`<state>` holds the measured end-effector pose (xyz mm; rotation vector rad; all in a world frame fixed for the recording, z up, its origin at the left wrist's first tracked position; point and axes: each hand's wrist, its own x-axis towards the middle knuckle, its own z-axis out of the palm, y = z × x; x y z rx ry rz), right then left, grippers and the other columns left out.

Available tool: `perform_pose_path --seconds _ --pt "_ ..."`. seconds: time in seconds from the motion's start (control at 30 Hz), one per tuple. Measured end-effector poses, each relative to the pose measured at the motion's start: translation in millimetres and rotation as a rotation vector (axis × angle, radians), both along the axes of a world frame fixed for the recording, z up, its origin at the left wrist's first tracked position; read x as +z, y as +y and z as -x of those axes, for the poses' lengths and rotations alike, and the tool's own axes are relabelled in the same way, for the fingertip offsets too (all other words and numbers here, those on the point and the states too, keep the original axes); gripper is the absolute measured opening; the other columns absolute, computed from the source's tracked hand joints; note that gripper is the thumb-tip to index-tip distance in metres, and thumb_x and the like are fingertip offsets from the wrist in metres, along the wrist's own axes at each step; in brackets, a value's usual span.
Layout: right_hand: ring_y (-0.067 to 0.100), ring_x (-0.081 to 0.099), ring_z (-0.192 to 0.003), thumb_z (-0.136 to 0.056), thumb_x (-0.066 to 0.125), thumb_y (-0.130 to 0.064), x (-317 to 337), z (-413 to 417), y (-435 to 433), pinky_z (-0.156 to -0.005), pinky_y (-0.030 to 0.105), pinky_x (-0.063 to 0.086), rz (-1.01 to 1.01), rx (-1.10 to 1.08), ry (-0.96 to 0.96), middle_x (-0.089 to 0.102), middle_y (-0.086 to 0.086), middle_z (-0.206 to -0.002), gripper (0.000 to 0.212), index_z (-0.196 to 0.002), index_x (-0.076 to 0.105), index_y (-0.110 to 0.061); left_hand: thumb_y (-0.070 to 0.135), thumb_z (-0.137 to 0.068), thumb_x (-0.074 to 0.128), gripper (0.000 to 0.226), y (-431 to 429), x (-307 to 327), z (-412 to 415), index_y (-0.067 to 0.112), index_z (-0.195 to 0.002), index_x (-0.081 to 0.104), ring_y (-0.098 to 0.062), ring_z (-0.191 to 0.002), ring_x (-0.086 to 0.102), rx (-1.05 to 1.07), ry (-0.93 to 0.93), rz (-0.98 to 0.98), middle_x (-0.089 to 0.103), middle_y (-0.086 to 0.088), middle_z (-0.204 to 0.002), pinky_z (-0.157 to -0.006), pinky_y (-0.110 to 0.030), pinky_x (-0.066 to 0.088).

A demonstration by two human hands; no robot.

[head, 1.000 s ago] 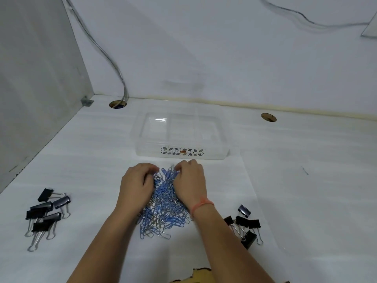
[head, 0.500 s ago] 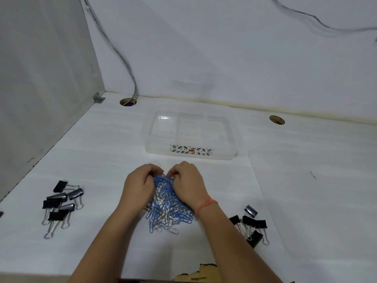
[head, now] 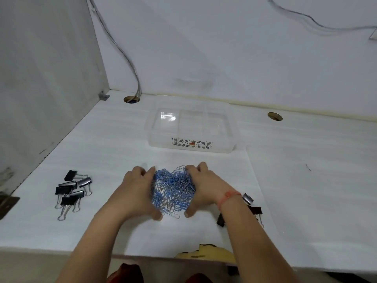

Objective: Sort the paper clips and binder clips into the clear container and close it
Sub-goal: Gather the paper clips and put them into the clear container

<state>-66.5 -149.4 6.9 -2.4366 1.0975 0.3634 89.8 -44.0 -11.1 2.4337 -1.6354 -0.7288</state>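
A heap of blue and silver paper clips [head: 172, 190] lies on the white table between my hands. My left hand [head: 136, 190] cups the heap's left side and my right hand [head: 204, 188] cups its right side, fingers curved around it and thumbs near the front. A clear rectangular container [head: 190, 148] with a leaf pattern on its front wall stands behind the heap, open, with a divider inside. Black binder clips [head: 70, 192] lie in a group at the left. More black binder clips [head: 252, 207] lie at the right, partly hidden by my right forearm.
A grey side panel stands at the left and a white wall at the back. Two cable holes [head: 131, 99] [head: 275, 116] are in the tabletop near the wall, with a cable running up from the left one. The table's front edge is close to my body.
My hands have spread apart from the top of the heap and now cup its two sides. The camera view has shifted, so everything sits further right and lower.
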Motion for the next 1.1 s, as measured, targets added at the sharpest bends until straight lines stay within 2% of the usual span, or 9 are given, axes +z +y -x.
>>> perform_pose_path --seconds 0.07,0.13,0.3,0.4,0.47,0.63,0.73,0.9,1.1 --pt "0.031 0.052 -0.112 -0.052 0.089 -0.026 -1 -10 -3 -0.092 0.038 0.051 -0.02 -0.005 -0.016 0.034 0.009 -0.128 0.104 -0.138 0.031 -0.02 0.04 -0.043 0.084 0.109 -15 1 1 0.022 -0.139 0.035 -0.022 -0.119 0.037 0.009 0.002 0.021 0.034 0.0 -0.119 -0.095 -0.032 0.044" --pt "0.032 0.057 -0.105 -0.052 0.088 -0.021 0 -16 -6 -0.085 0.034 0.052 -0.033 0.013 -0.034 0.037 0.009 -0.126 0.097 -0.134 0.036 -0.022 0.033 -0.041 0.083 0.093 -25 4 2 0.028 -0.127 0.047 -0.021 -0.108 0.046 -0.004 0.022 0.043 0.038 0.001 -0.111 -0.088 -0.033 0.049" --pt "0.029 0.058 -0.094 -0.058 0.082 -0.017 -6 -26 1 -0.072 0.029 0.044 0.071 0.018 -0.122 0.048 0.01 -0.116 0.069 -0.12 0.052 -0.019 0.02 -0.05 0.081 0.071 -32 5 7 0.033 -0.116 0.057 -0.019 -0.09 0.057 0.024 0.041 0.124 0.047 0.004 -0.101 -0.072 -0.026 0.046" --pt "0.029 0.06 -0.097 -0.067 0.075 -0.015 -10 -29 8 -0.071 0.026 0.038 0.191 -0.003 -0.209 0.06 0.011 -0.109 0.045 -0.11 0.061 -0.014 0.016 -0.057 0.077 0.058 -32 2 10 0.029 -0.111 0.061 -0.02 -0.093 0.059 0.081 0.04 0.202 0.056 0.003 -0.101 -0.07 -0.025 0.041" --pt "0.03 0.062 -0.097 -0.072 0.069 -0.014 -11 -31 11 -0.072 0.027 0.039 0.272 -0.011 -0.258 0.067 0.011 -0.103 0.031 -0.103 0.064 -0.012 0.013 -0.061 0.074 0.05 -33 0 13 0.026 -0.108 0.064 -0.021 -0.095 0.06 0.119 0.038 0.265 0.064 0.001 -0.102 -0.069 -0.024 0.039" --pt "0.031 0.064 -0.088 -0.076 0.061 -0.008 -7 -32 11 -0.064 0.025 0.036 0.344 -0.061 -0.332 0.07 0.012 -0.091 0.017 -0.09 0.069 -0.01 0.009 -0.068 0.066 0.028 -34 6 18 0.022 -0.093 0.07 -0.019 -0.083 0.06 0.222 0.063 0.407 0.072 0.002 -0.094 -0.065 -0.024 0.038" --pt "0.03 0.06 -0.078 -0.076 0.059 -0.008 4 -32 9 -0.061 0.026 0.032 0.398 -0.067 -0.365 0.069 0.013 -0.085 0.01 -0.081 0.068 -0.009 0.005 -0.067 0.065 0.027 -37 17 21 0.019 -0.09 0.071 -0.022 -0.082 0.06 0.249 0.049 0.483 0.072 -0.002 -0.091 -0.065 -0.025 0.037" --pt "0.029 0.062 -0.081 -0.076 0.059 -0.006 16 -28 11 -0.065 0.028 0.044 0.405 -0.073 -0.385 0.069 0.013 -0.084 0.015 -0.084 0.071 -0.007 0.002 -0.066 0.066 0.029 -36 25 26 0.017 -0.09 0.072 -0.023 -0.082 0.061 0.276 0.041 0.508 0.072 -0.004 -0.09 -0.064 -0.024 0.037" --pt "0.026 0.049 -0.066 -0.071 0.063 -0.007 0 -22 20 -0.049 0.023 0.029 0.312 -0.109 -0.305 0.057 0.01 -0.069 0.005 -0.072 0.066 -0.011 0.005 -0.067 0.064 0.026 -30 11 39 0.018 -0.087 0.072 -0.02 -0.073 0.056 0.287 0.083 0.429 0.072 -0.004 -0.086 -0.055 -0.023 0.034"
